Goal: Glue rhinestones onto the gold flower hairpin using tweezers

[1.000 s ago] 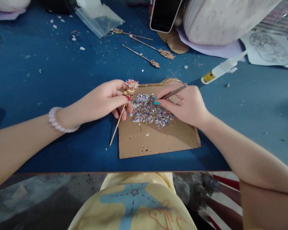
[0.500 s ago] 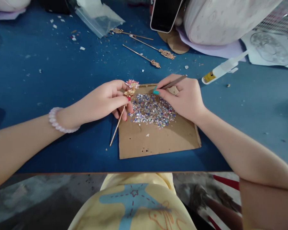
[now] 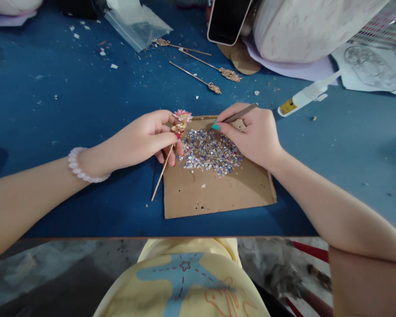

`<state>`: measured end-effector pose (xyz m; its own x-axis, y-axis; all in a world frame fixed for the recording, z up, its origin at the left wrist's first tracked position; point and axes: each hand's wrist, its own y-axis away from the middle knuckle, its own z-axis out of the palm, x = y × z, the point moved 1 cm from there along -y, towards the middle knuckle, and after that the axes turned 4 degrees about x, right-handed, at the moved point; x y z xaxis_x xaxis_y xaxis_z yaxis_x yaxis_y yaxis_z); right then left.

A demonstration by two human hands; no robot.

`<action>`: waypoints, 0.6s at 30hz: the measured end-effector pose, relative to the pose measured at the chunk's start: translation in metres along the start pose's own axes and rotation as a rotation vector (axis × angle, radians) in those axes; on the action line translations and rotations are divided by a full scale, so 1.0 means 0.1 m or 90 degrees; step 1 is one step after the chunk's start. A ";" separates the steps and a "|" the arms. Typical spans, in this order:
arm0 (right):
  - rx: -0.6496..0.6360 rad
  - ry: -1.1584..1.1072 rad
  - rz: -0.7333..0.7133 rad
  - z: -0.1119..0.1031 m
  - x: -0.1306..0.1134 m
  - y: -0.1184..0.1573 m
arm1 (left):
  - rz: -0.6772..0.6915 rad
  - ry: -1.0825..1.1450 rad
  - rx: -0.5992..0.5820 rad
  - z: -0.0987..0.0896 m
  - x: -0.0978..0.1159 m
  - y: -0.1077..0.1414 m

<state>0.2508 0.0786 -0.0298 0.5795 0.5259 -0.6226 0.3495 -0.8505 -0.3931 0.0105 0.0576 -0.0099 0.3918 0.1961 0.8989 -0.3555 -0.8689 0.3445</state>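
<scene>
Between the thumb and fingers of my left hand [image 3: 155,136] is a gold hairpin [image 3: 161,175], its pink flower head up and its long stem slanting down to the left. My right hand [image 3: 254,134] is closed around tweezers [image 3: 240,113] in a pen-like grip; their tips are hidden behind the fingers. Under both hands lies a piece of cardboard [image 3: 218,196] with a spread of small shiny rhinestones [image 3: 211,152], mostly blue, white and pink. The right fingertips hover at the upper edge of that spread; whether they touch it I cannot tell.
Several gold hairpins [image 3: 198,79] lie beyond the cardboard. A glue bottle [image 3: 292,105] with a yellow label rests at right. Farther back are a plastic bag [image 3: 135,28], a phone [image 3: 229,20], a pale pouch [image 3: 310,31] and a printed sheet [image 3: 371,68]. Scraps dot the blue table [image 3: 69,88].
Almost nothing differs. Both hands keep their grips and places, and the whole view has shifted very slightly. Below the table, the dark shape at lower right has moved.
</scene>
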 end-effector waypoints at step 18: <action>0.017 -0.015 -0.001 -0.04 0.02 0.03 | -0.002 0.000 -0.001 0.00 0.00 0.00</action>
<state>0.2557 0.0771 -0.0292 0.5612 0.5278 -0.6375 0.3303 -0.8491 -0.4122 0.0104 0.0575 -0.0094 0.3931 0.1993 0.8976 -0.3558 -0.8672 0.3484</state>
